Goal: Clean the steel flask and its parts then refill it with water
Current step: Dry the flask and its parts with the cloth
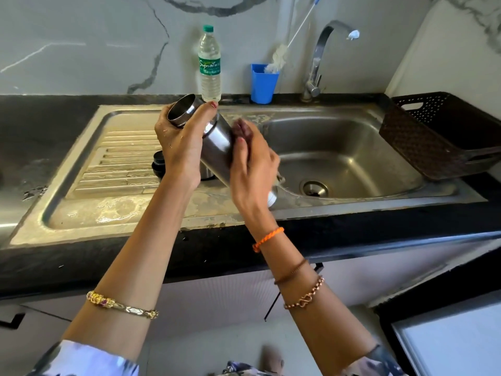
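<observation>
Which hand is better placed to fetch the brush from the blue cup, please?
Probably the right hand: it only rubs the flask, and the brush stands on its side. The left hand grips the flask near its mouth.

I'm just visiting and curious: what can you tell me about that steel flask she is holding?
The flask looks like polished steel, a plain cylinder with its open mouth tilted up toward the left, lid off. It is held slantwise over the draining board of the sink. The left hand grips it near the mouth; the right hand lies on its body, blurred.
</observation>
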